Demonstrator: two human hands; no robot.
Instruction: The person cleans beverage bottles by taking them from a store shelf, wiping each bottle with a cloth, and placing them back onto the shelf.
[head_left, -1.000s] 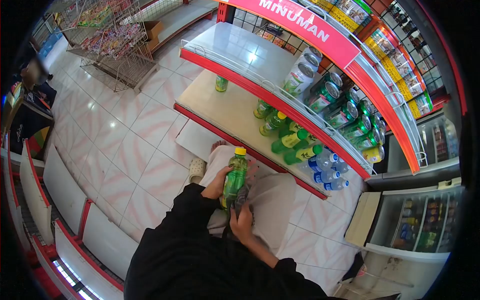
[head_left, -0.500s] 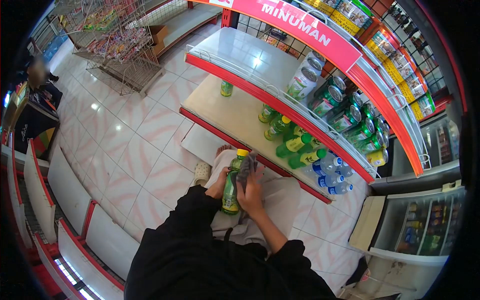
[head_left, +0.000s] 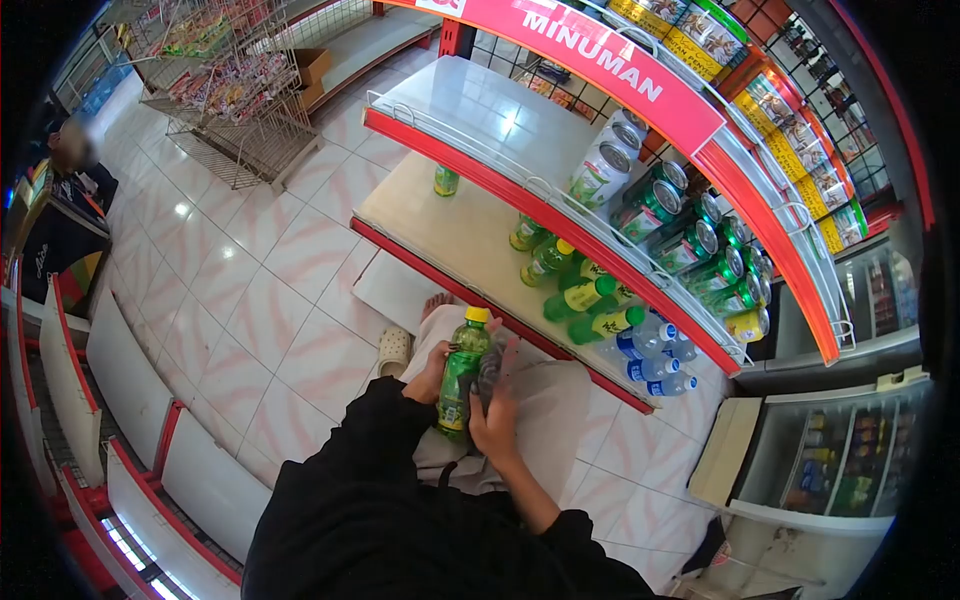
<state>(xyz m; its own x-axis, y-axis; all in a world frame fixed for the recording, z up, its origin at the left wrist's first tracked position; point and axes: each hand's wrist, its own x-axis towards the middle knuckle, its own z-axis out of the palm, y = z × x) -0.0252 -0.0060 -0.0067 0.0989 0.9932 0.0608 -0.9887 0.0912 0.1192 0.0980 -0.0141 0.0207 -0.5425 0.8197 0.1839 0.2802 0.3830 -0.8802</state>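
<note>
A green drink bottle [head_left: 458, 385] with a yellow cap stands nearly upright over my lap. My left hand [head_left: 428, 374] is wrapped round its left side. In my right hand [head_left: 494, 422] is a crumpled grey cloth [head_left: 492, 366], held against the bottle's right side. Part of the cloth and the fingertips are smeared by motion. Just beyond my knees is the lower shelf [head_left: 420, 205], which bears green bottles [head_left: 580, 298] with yellow or green caps and clear water bottles [head_left: 655, 368] with blue caps.
Cans [head_left: 690, 245] stand on the upper shelf, under a pink sign [head_left: 590, 50]. A wire rack [head_left: 235, 90] of packets is at the far left, near a person [head_left: 75, 165]. White shelves [head_left: 130, 370] line my left; a glass-door fridge [head_left: 840, 450] is on my right.
The bottle has turned a little in my left hand, so more of its green label faces me. My right hand has shifted with the cloth along its side. The view has moved slightly.
</note>
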